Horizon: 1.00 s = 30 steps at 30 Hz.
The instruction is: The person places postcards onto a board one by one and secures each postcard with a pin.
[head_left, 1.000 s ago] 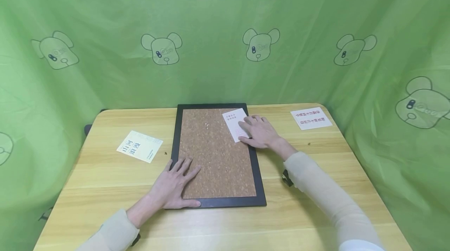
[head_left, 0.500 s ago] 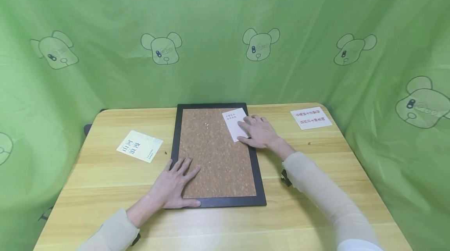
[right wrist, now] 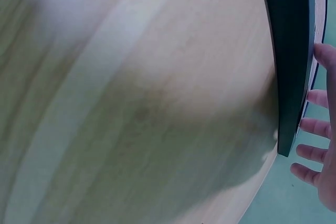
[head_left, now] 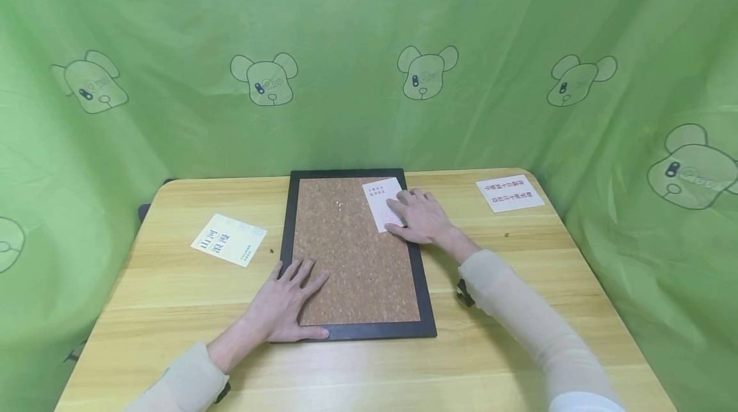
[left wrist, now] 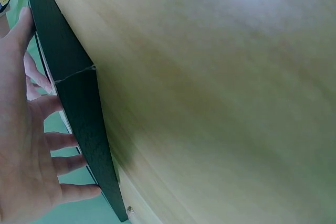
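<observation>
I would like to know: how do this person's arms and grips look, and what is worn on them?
The left sleeve and right sleeve are pale beige; the right one meets white fabric at the head view's lower edge. A small black object shows near each sleeve's wrist end. The left grip and right grip are bare hands, without gloves.

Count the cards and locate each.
3: the blue-lettered card left of the corkboard, the partly covered card on the corkboard under the right hand, the right card far back on the table. Any beneath the corkboard would be hidden.
</observation>
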Motion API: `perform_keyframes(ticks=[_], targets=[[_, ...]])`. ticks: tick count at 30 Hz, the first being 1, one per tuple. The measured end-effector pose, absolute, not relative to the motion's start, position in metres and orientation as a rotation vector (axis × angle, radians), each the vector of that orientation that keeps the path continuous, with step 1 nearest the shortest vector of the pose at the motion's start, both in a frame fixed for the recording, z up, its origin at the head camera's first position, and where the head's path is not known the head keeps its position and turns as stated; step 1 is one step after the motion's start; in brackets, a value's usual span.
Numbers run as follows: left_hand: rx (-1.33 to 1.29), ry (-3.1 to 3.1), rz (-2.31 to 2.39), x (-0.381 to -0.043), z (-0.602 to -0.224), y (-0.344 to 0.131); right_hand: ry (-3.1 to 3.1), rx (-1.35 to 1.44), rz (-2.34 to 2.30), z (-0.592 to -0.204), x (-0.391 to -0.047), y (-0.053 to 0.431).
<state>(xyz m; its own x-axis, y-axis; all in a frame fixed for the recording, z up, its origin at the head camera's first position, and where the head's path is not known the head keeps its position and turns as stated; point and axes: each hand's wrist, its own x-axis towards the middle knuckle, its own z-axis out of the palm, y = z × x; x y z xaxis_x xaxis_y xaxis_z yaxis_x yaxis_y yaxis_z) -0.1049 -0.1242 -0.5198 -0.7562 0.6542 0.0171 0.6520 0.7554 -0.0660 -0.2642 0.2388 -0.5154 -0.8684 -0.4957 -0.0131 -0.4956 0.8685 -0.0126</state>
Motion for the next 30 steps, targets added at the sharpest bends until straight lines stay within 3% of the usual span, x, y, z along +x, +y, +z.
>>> perform_keyframes(ticks=[30], targets=[[-1.086,-2.908,0.063,-0.105,-0.519,-0.124,3.106,-0.785,0.110,-0.517,-0.262,0.219]])
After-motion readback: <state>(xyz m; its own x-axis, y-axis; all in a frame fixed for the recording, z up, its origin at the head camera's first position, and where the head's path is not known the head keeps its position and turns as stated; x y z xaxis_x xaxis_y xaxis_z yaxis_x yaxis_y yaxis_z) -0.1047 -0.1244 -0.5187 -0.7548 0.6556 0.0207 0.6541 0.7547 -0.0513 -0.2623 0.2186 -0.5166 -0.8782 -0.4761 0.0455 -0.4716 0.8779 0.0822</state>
